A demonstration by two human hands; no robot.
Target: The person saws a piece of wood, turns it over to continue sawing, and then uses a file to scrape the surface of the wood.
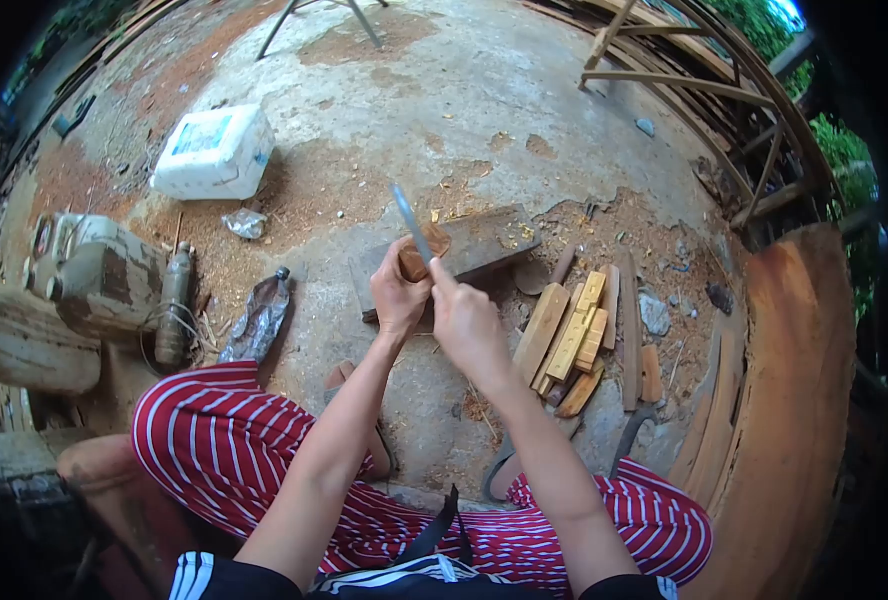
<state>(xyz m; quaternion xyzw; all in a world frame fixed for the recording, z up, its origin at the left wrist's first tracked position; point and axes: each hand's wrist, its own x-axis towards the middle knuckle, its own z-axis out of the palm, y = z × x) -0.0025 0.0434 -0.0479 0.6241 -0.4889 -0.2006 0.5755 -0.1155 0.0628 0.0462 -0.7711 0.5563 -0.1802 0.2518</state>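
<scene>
My left hand is closed around a small brown piece of wood, holding it over a dark wooden board on the ground. In my right hand is a knife, its narrow blade pointing forward and left across the wood piece. The knife's handle is hidden inside my fingers. Both hands are close together, right hand nearer to me. Pale wood chips lie on the far end of the board.
Yellowish wood blocks and wooden strips lie to the right, beside a large slab. On the left are a crumpled plastic bottle, a grey bottle, dirty jerrycans and a white container.
</scene>
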